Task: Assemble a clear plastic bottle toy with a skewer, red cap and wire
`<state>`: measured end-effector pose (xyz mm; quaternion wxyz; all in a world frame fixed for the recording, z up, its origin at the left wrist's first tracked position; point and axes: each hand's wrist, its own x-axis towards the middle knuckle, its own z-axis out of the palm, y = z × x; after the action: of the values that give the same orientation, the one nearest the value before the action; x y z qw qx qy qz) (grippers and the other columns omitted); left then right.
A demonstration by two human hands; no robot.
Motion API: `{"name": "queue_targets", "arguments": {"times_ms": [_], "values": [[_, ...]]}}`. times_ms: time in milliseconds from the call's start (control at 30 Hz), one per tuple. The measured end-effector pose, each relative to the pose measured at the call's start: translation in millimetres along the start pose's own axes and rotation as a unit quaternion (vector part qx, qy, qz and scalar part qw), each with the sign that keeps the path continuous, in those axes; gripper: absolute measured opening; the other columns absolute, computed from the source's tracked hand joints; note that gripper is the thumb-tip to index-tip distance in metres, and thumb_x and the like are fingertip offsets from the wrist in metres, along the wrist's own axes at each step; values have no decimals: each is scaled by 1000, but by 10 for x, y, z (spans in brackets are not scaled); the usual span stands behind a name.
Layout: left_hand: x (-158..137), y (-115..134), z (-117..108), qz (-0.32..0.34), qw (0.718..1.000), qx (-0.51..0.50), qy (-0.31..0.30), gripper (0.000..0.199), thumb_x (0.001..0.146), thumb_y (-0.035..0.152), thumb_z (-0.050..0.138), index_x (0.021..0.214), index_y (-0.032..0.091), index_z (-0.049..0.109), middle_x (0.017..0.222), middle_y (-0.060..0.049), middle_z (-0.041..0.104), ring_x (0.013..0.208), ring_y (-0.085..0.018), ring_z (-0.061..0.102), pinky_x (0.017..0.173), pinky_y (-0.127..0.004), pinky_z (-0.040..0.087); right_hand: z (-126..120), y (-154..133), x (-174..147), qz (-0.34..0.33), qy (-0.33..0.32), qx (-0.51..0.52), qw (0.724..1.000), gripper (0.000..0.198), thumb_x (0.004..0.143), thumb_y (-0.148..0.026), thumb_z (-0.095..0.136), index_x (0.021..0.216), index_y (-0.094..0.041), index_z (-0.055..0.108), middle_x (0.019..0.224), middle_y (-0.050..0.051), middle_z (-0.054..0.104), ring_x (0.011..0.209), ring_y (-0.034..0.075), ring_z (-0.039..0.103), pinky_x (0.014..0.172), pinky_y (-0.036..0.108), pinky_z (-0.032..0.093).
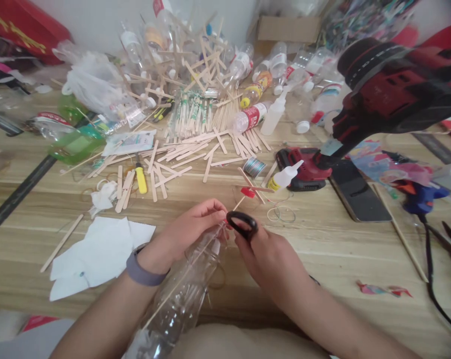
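A clear plastic bottle [180, 294] lies slanted across my lap with its neck pointing away from me. My left hand [190, 227] grips the neck end, the fingers pinched near its mouth. Along the bottle runs a thin wooden stick [173, 291]. My right hand [272, 259] is closed on scissors, whose black handle loop [242, 224] shows above the thumb; the blades are hidden. Just beyond the bottle's mouth a thin stick leads to a red cap [247, 192] with crossed flat wooden sticks [260, 188] at it.
Loose flat wooden sticks [184, 149] and plastic bottles [277, 60] crowd the back. On the right are a red and black power drill [389, 85], a phone [360, 192] and a blue glue gun [421, 199]. White paper [98, 249] and a yellow-handled screwdriver [140, 179] lie left.
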<state>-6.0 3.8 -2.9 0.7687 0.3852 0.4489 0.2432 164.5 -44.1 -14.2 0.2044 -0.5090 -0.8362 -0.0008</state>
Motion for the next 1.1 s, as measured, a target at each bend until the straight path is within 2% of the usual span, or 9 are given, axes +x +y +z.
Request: {"name": "queue_targets", "arguments": {"times_ms": [67,133,300,467,567,667,867,967,1100], "values": [[-10,-8,29,-15,1000,-10,-11,23,84,42,65,89,21,56,68,3,61,63,-12,60,59,-23,43,8,28,24,65,-31,73,995,19,91,-15,42,93,-15,61,63,3,68,45,16,61,41,25,37],[-30,-12,66,-33,999,-16,-18,26,84,45,63,94,22,57,71,3,61,63,-13,61,60,-24,44,-11,41,41,107,-34,103,988,19,92,-22,44,96,-15,60,62,4,69,47,18,64,43,25,40],[-93,38,80,-25,999,-44,-13,36,87,49,55,110,21,58,85,-3,69,67,-15,63,65,-29,49,-171,17,73,142,37,161,976,19,92,-28,45,93,-17,61,60,2,69,45,17,64,44,25,43],[-101,94,-11,-37,995,17,-93,28,84,37,58,96,16,71,94,-10,73,81,-19,65,70,-28,49,-291,38,77,196,20,219,956,13,87,-23,49,90,-19,61,63,0,70,42,14,62,45,23,45],[-81,87,-52,-12,991,56,-125,25,83,32,57,91,16,74,91,-7,73,83,-19,63,72,-27,48,-301,28,42,194,5,247,949,12,88,-25,50,89,-20,61,58,-3,66,38,12,57,42,22,42],[-66,70,-61,12,991,59,-124,25,86,32,55,83,16,75,84,-4,71,79,-17,61,74,-26,47,-287,-2,-1,178,5,269,946,14,90,-27,51,91,-21,63,56,-4,64,37,12,55,40,22,40],[-89,91,-17,-45,993,-15,-109,26,85,39,62,90,15,71,86,-6,72,82,-18,65,74,-27,49,-256,-21,-14,158,-7,273,949,13,90,-25,49,86,-23,60,49,-6,56,33,11,51,37,21,38],[-103,98,-9,-75,992,-23,-102,27,84,41,62,92,16,70,86,-4,72,75,-17,65,66,-26,50,-268,-2,9,151,-19,279,948,14,91,-24,48,80,-23,57,45,-8,50,33,10,49,36,20,36],[-97,87,-22,-53,991,4,-124,30,86,40,57,82,14,71,78,-4,71,68,-16,63,63,-25,50,-281,34,15,148,-43,311,938,16,89,-20,50,74,-23,54,47,-8,49,35,9,48,36,20,34]]}}
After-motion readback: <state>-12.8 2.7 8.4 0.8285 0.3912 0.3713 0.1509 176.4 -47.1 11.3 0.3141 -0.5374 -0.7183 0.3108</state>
